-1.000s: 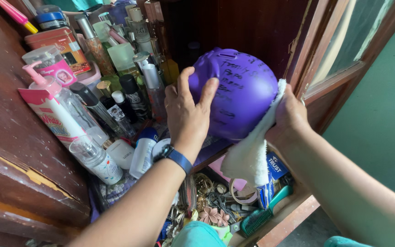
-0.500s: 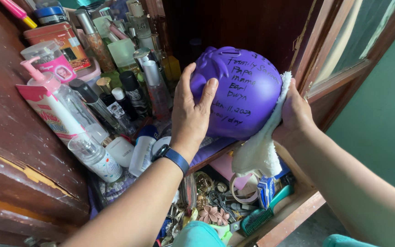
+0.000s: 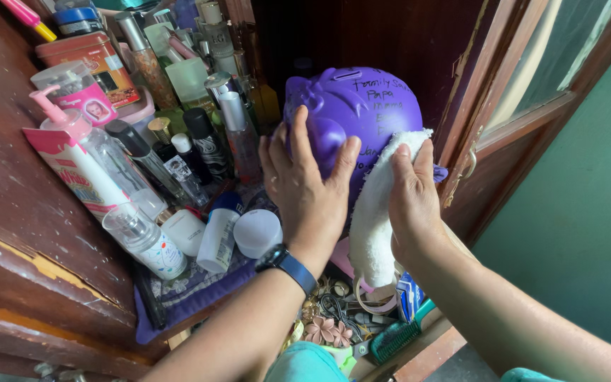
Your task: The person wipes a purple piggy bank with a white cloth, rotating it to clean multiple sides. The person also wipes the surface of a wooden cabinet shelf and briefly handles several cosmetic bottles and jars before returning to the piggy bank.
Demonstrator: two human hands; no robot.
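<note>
Clearly, from my head camera, my left hand is spread flat against the front of the purple piggy bank, palm and fingers gripping its rounded side to steady it just above the crowded cabinet shelf. My right hand presses a white cloth against the bank's right flank, fingers closed over the cloth so it stays bunched beneath them. To wipe well, I judge I should keep the left palm firm so the smooth plastic cannot twist, and draw the cloth in short strokes around the curve, easing off over the handwriting. The bottles stand near my left wrist, so I would keep that elbow tucked and avoid nudging the clear pump bottle.
</note>
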